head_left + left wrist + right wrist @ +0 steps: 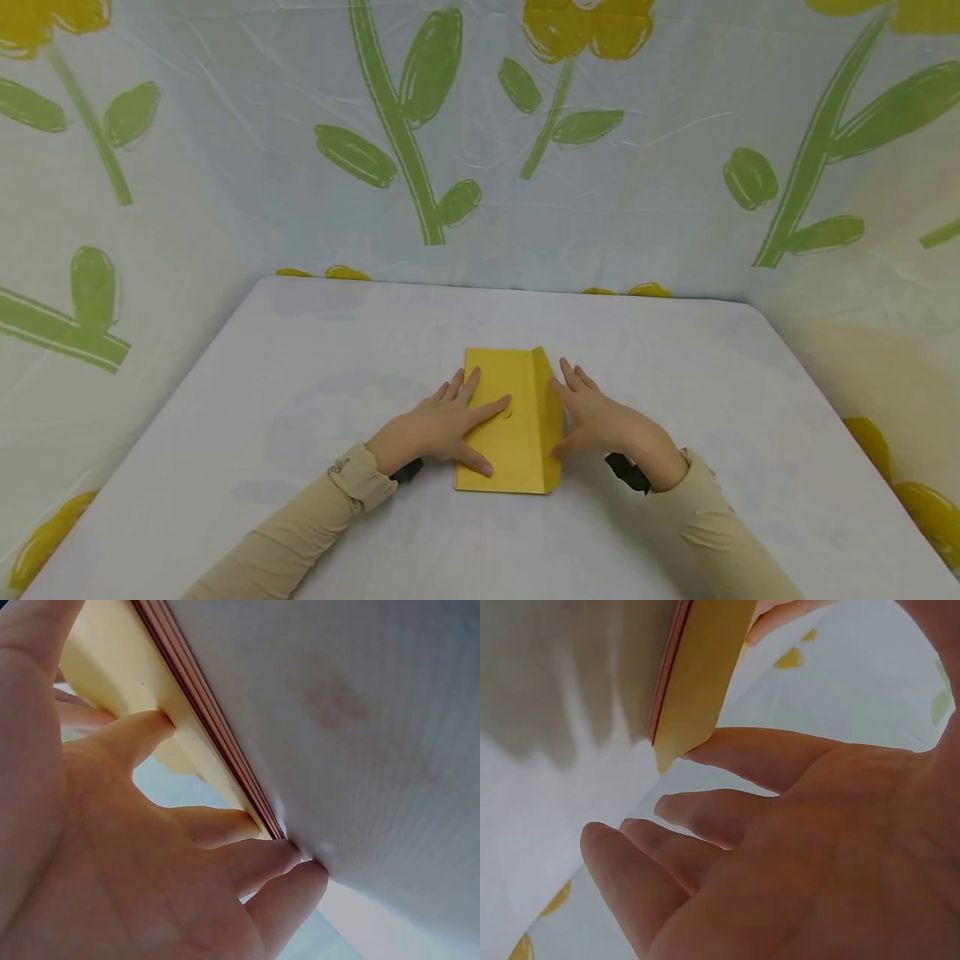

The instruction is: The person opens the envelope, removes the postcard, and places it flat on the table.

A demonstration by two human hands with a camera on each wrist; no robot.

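Note:
A yellow envelope [498, 450] lies on the white table, its long side pointing away from me. Along its right side a folded flap [550, 425] stands partly raised. My left hand [442, 425] rests spread over the envelope's left half, thumb and index finger on its face. In the left wrist view, reddish-brown layers [217, 724] show along the envelope's edge by the fingertips. My right hand [600, 421] is at the flap's outer edge with extended fingers; in the right wrist view its index finger [765, 754] touches the flap's corner, the other fingers apart from it.
The white table [337, 358] spreads around the envelope on every side. Behind it and at both sides hangs a pale cloth [262, 167] printed with yellow flowers and green leaves. Dark bands [628, 473] sit at both wrists, below beige sleeves.

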